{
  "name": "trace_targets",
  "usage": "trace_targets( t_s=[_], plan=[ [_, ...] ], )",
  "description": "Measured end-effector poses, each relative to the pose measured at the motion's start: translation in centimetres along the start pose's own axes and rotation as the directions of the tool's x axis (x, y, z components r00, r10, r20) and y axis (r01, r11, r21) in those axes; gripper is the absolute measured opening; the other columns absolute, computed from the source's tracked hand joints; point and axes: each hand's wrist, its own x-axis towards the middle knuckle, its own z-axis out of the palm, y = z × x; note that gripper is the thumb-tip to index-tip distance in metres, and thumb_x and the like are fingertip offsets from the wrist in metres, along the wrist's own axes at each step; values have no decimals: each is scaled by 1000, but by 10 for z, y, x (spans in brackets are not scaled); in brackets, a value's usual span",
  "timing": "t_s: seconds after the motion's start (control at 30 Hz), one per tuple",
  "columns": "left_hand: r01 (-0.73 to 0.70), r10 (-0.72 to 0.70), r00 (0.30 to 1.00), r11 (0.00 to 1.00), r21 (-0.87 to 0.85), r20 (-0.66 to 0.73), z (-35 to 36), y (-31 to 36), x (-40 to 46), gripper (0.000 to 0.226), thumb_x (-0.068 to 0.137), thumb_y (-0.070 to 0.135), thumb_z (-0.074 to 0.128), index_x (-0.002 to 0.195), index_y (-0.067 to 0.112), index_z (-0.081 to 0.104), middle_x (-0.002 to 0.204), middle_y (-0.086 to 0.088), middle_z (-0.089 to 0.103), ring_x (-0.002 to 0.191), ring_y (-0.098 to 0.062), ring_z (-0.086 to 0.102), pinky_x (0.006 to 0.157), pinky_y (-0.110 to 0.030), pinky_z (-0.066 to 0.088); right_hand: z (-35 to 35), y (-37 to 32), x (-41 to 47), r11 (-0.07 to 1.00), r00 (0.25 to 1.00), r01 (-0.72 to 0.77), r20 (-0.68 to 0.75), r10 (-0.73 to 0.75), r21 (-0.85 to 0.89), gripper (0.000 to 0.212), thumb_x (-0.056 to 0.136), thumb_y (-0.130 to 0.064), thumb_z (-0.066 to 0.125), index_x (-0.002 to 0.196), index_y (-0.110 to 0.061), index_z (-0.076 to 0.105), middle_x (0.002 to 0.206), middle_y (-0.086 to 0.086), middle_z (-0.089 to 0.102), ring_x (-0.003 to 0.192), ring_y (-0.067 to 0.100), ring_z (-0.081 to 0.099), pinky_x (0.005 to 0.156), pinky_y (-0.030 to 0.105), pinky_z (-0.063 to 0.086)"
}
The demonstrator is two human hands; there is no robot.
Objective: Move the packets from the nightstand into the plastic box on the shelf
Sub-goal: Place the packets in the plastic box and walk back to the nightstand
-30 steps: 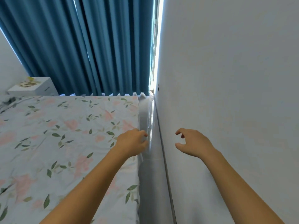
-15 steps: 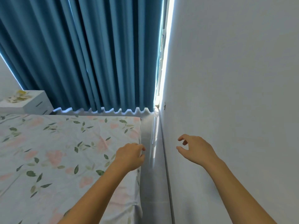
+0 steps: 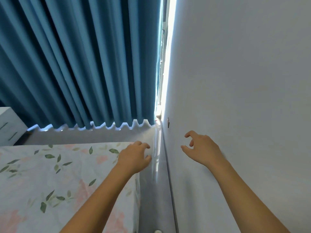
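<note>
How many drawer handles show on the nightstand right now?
2: one handle on the upper drawer front, one on the lower, both on the nightstand at the left edge. Its top is cut off.

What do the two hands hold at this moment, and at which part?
Nothing. The left hand and the right hand are both empty, with loosely curled fingers, above the bed edge and beside the wall.

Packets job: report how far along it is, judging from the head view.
Nothing looks done. Both hands hold nothing: the left hand hangs loosely curled over the floral bedsheet, the right hand beside the white wall. Only a corner of the white nightstand shows at the far left, by the blue curtain; no packets, shelf or plastic box are in view. All the moving remains.
</note>
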Motion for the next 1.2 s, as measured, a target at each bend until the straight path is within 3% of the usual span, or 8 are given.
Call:
trace_targets(
  t_s=[0.2,0.37,0.53,0.7,0.87,1.1,1.2],
  plan=[
    [25,-26,1000,994,110,15,-29,-17,163,45,93,45,46,137,34,48,142,8,50,123,-18,53,88,-34,46,-6,1,153,1000,998,-17,64,16,25,45,89,-47,56,131,-30,49,113,-2,64,111,20,56,90,38,51],
    [96,-95,995,994,50,-15,-52,-55,262,44,92,44,49,135,33,49,134,6,57,119,-19,54,84,-34,48,-8,-12,279,1000,998,11,67,-12,18,42,89,-46,56,127,-29,53,117,-3,64,114,20,56,90,38,51],
    [187,-189,982,982,39,33,-58,-116,364,44,94,43,48,136,32,48,136,5,53,122,-19,52,90,-34,46,16,-33,410,997,989,80,128,-77,-14,40,88,-46,56,125,-31,53,117,-5,64,113,20,56,90,35,51],
    [279,-279,960,960,-16,10,-68,-190,481,41,93,44,45,132,34,50,124,10,57,117,-17,52,88,-34,46,39,-66,561,987,979,145,157,-132,-72,39,89,-43,54,127,-32,51,119,-4,62,114,21,54,88,33,49],
    [373,-373,927,928,6,26,-92,-262,581,41,94,44,45,134,34,49,130,9,54,117,-17,52,88,-32,45,46,-108,698,973,967,211,167,-194,-95,44,90,-43,54,131,-31,47,119,-4,62,117,21,53,86,32,44],
    [477,-476,879,879,-14,31,-116,-339,696,41,93,43,46,133,35,49,127,10,54,114,-16,52,77,-31,43,62,-162,853,942,930,320,225,-291,-103,44,88,-43,56,128,-27,48,116,-4,62,115,22,53,84,33,48],
    [520,-520,854,853,-39,16,-122,-378,741,42,93,44,47,134,34,49,133,10,50,119,-17,48,84,-34,46,71,-191,921,908,899,399,249,-359,-129,46,87,-45,56,128,-27,48,108,-5,64,114,22,53,76,31,44]
  ],
)
